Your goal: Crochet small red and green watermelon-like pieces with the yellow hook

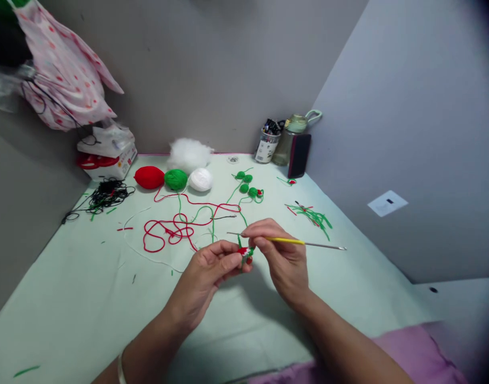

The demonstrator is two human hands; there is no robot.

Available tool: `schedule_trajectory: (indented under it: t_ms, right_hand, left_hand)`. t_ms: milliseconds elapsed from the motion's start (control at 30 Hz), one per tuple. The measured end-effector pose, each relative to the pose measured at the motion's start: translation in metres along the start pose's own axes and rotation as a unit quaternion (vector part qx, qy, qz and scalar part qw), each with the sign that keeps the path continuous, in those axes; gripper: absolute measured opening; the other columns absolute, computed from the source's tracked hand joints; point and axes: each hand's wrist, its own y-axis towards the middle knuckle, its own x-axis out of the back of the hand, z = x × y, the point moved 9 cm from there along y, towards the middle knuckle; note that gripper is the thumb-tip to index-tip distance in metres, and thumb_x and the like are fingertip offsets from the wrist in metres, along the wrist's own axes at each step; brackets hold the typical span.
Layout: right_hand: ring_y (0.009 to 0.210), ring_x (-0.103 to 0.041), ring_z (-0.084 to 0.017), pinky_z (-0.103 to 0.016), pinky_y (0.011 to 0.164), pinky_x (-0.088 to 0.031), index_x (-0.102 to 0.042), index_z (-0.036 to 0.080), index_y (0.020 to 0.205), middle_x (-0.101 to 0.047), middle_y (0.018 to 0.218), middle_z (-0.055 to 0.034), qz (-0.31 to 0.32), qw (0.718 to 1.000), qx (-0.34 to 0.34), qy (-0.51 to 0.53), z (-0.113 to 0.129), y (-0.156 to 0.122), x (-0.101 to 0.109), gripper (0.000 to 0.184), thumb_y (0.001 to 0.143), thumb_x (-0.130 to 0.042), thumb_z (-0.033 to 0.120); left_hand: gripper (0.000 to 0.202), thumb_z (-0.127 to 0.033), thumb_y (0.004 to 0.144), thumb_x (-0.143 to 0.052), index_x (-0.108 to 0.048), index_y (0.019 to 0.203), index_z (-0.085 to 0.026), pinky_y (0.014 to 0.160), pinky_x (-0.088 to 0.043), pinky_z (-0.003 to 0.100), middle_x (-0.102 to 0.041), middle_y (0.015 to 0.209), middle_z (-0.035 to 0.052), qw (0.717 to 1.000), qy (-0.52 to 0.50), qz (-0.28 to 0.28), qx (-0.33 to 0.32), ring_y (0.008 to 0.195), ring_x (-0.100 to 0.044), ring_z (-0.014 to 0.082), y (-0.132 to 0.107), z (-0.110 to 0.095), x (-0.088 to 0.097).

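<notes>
Your left hand [206, 274] pinches the crochet piece [243, 253], red, white and green, between thumb and fingers above the worktop [104, 314]. Your right hand [286, 261], just beside it, is closed around the yellow-handled hook [286, 241], one slim end lying just above the piece. Beyond, loose red yarn [152, 248] loops toward the red ball [149, 177], with the green ball [176, 180] and white ball [200, 180] in line, white stuffing [189, 154] behind them.

Pen cup [266, 149] and phone [299, 156] beside a green-lidded bottle [285, 144], pink-spotted cloth [66, 69] at left.
</notes>
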Motion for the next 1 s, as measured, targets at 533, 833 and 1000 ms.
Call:
schedule_trajectory:
  t_ms: [533,833,1000]
  right_hand:
    - [0.067,-0.069,-0.014,-0.026,0.059,-0.060,-0.082,0.024,0.087,-0.075,0.079,-0.0002,0.042,0.982,-0.156,0.096,-0.032,-0.001,-0.011,0.010,0.081,-0.089,0.029]
    - [0.073,-0.068,-0.013,-0.024,0.066,-0.057,-0.084,0.026,0.087,-0.075,0.083,-0.0009,0.062,0.985,-0.122,0.104,-0.027,0.000,-0.014,0.007,0.081,-0.089,0.027]
    - [0.076,-0.067,-0.014,-0.025,0.066,-0.054,-0.084,0.025,0.085,-0.074,0.084,-0.0019,0.055,0.989,-0.111,0.085,-0.029,0.001,-0.010,0.006,0.082,-0.088,0.028]
  left_hand:
    - [0.019,-0.033,0.089,-0.083,-0.078,0.082,-0.016,0.079,-0.057,0.026,-0.073,0.082,0.0019,0.998,-0.023,-0.045,-0.024,0.079,-0.070,0.0153,0.001,-0.004,0.010]
    - [0.013,-0.028,0.080,-0.089,-0.081,0.083,-0.019,0.083,-0.048,0.024,-0.076,0.085,0.0001,0.997,0.010,-0.064,-0.028,0.084,-0.065,0.0148,0.003,-0.010,0.019]
    - [0.014,-0.029,0.080,-0.091,-0.081,0.084,-0.019,0.082,-0.050,0.022,-0.075,0.085,-0.0017,0.998,0.005,-0.058,-0.029,0.084,-0.065,0.0124,0.004,-0.010,0.020]
